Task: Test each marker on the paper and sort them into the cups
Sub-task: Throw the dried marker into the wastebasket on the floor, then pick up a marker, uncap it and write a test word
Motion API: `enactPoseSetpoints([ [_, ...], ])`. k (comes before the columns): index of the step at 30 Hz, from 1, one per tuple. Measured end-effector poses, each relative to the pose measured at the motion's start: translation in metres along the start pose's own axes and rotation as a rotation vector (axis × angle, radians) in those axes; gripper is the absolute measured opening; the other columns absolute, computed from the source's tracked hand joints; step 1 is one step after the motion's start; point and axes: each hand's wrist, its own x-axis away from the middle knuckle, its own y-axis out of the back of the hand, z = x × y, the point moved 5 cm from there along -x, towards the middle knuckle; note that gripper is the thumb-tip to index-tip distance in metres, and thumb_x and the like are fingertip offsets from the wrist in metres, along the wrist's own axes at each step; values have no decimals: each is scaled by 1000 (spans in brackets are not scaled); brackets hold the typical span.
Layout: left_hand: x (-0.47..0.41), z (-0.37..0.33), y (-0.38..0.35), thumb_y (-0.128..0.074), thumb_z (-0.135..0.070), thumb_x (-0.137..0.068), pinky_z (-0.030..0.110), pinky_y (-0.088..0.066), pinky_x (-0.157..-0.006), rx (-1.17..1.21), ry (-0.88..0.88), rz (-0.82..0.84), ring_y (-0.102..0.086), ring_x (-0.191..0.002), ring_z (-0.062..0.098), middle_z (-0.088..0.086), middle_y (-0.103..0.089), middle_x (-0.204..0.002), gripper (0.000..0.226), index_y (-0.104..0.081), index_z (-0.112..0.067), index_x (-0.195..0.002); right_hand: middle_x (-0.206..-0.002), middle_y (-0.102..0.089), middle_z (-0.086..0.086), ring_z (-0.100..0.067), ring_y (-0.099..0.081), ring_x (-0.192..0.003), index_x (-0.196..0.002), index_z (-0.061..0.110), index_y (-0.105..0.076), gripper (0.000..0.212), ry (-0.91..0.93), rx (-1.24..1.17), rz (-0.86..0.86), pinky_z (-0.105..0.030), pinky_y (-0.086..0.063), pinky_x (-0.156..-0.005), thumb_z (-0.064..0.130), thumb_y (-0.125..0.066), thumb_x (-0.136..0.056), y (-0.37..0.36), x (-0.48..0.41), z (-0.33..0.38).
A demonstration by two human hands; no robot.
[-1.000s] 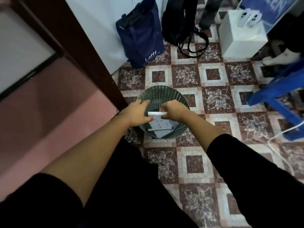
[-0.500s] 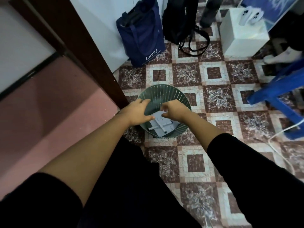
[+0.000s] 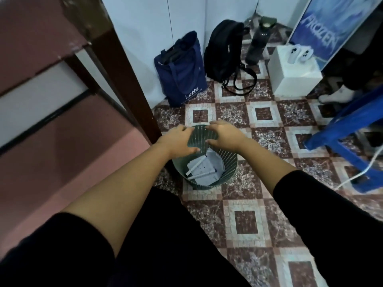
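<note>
Hovering over a dark green, slatted plastic wastebasket (image 3: 230, 165) on the patterned tile floor, both hands are spread and hold nothing. The left hand (image 3: 179, 141) lies palm down over the basket's left rim, fingers straight and fanned. The right hand (image 3: 223, 135) sits just beside it over the far rim, fingers loosely splayed. A narrow gap separates the two thumbs. Whether either hand touches the rim cannot be told.

Below the hands, in the bottom of the basket, lie crumpled sheets of white paper (image 3: 209, 176). Two slim white marker pens (image 3: 195, 165) rest on top of the sheets, slanted, under and slightly nearer than the left hand's thumb.

Left of the left hand rises a dark brown wooden table leg (image 3: 124, 69). Beyond the hands, against the pale wall, stand a navy cloth tote bag (image 3: 182, 73) and a black backpack (image 3: 224, 50). Well to the right of the right hand are a white box (image 3: 294, 77) and a blue plastic stool (image 3: 342, 129).
</note>
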Motion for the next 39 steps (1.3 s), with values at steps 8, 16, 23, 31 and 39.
enactPoseSetpoints([
  [8,12,-26,67,-49,-54,-88,39,-20,-114,-164,-21,-197,-19,-140,29,14,-19,-153,80,-18,-12,-147,-154,-26,-14,-27,-20,-144,-146,9,-33,62,29,88,-125,-36,-17,-118,31,-56,-93,80,20,9],
  [16,37,-48,161,-49,-55,-87,41,-20,-115,-119,-32,-354,-19,-141,30,15,-18,-153,82,-15,-11,-148,-155,-26,-12,-28,-15,-146,-147,10,-31,60,30,137,-258,-38,-14,-118,33,-52,-95,191,42,38],
  [23,82,-59,243,-51,-50,-89,39,-27,-109,-63,-24,-490,-25,-138,28,14,-25,-150,76,-19,-11,-146,-152,-34,-10,-23,-27,-141,-146,8,-32,60,70,227,-404,-34,-24,-114,32,-52,-95,287,61,79],
  [31,134,-46,321,-49,-54,-88,41,-32,-107,-113,26,-628,-28,-137,26,10,-23,-152,77,-18,-15,-147,-155,-29,-5,-20,-26,-142,-149,15,-28,60,130,241,-501,-33,-24,-115,37,-47,-96,348,71,139],
  [39,193,11,353,-50,-55,-88,42,-34,-107,-102,144,-728,-31,-135,27,11,-25,-151,77,-20,-14,-146,-155,-27,-3,-19,-25,-142,-149,17,-26,59,269,213,-498,-33,-23,-114,38,-46,-97,346,60,214],
])
